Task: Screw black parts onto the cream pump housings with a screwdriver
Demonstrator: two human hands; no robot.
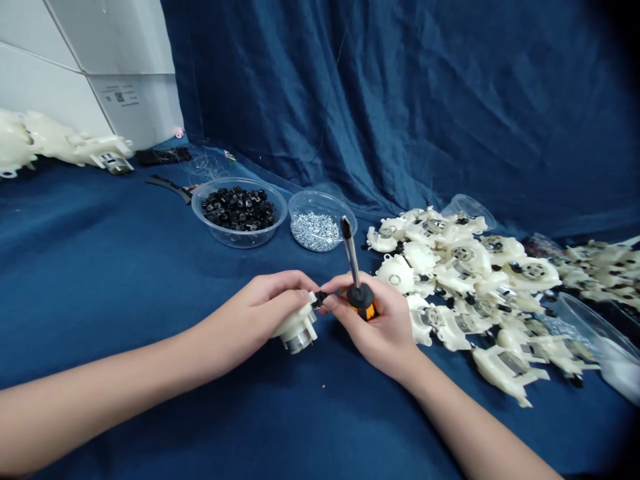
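My left hand (265,303) is closed around a cream plastic housing (296,328) with a silvery motor-like cylinder at its lower end. A small black plastic part (319,300) sits at the housing's upper right edge, pinched by the thumb and index finger of my right hand (383,320). That same hand also holds a screwdriver (361,300) in its palm, its orange and black handle partly hidden by the fingers and its dark tip pointing up. Whether the black part is seated in the housing cannot be made out.
Ahead stand a clear bowl of black parts (239,212) and a clear bowl of screws (317,230). Many cream housings (460,267) are piled at the right, others (65,143) lie far left by a white box (135,100). Blue cloth (150,267) covers the surface.
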